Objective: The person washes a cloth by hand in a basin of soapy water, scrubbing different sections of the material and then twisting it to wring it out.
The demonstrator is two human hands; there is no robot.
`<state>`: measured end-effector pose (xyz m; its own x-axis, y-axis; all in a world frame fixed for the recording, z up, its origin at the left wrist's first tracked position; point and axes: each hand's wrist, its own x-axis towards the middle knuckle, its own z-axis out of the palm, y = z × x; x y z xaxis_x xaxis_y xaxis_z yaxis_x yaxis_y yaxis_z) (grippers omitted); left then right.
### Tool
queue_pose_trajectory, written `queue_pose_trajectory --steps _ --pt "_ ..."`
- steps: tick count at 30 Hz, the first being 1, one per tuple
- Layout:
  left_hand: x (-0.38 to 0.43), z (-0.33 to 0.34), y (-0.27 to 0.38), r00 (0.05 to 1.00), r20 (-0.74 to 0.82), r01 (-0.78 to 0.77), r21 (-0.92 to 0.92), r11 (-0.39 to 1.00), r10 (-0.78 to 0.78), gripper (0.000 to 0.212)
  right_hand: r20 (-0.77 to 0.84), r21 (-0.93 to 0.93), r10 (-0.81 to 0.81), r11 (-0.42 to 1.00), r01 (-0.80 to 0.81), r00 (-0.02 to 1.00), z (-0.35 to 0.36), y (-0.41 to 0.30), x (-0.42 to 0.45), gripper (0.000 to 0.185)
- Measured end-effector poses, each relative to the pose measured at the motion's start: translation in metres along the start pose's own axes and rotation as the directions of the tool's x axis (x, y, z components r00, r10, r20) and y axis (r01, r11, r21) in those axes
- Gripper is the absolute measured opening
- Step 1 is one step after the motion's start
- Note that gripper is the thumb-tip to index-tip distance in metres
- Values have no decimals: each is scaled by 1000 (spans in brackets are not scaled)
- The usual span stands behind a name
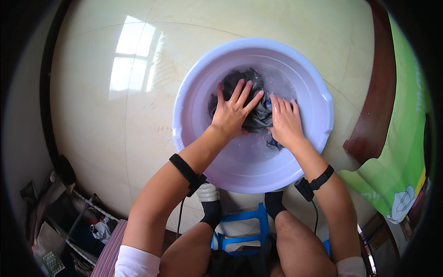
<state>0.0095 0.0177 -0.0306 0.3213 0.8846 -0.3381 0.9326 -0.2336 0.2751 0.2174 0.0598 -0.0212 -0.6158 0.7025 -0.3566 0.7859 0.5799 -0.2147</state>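
A large pale purple plastic basin (256,183) stands on the floor in front of me with cloudy water in it. Wet dark grey cloth (258,119) lies bunched in the water, with a bit of blue on its right part. My left hand (237,107) rests palm down on the cloth, fingers spread. To the right, my right hand (285,117) lies over the cloth's right part, fingers close together and the thumb tucked beneath; whether it grips the fabric is not clear. Both forearms wear black straps with small devices and cables.
A blue plastic stool (264,221) is beneath me, between my legs. A dark red wooden furniture edge (377,104) and a green printed cloth (398,166) are at the right. At lower left stands a rack (83,200) holding bags. Glossy tiles (104,121) surround the basin.
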Motion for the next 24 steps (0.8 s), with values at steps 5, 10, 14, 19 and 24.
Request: queue_pose_trajectory --steps 5,10,14,19,24 --pt "-10 17 10 981 119 141 131 981 -157 137 90 -62 81 995 -75 993 11 3 -8 119" --pt "-27 33 9 967 151 188 123 974 -205 98 92 -143 52 989 -38 994 35 5 -18 79" --pt "-45 38 15 984 29 172 113 979 -176 54 71 -175 -55 982 67 996 44 7 -30 69" --pt "-53 35 21 949 17 315 -124 941 -315 59 171 217 137 961 -173 976 32 2 -26 67" --pt "-47 17 15 839 100 440 -702 559 -535 88 245 846 297 401 -353 923 18 17 -20 69"
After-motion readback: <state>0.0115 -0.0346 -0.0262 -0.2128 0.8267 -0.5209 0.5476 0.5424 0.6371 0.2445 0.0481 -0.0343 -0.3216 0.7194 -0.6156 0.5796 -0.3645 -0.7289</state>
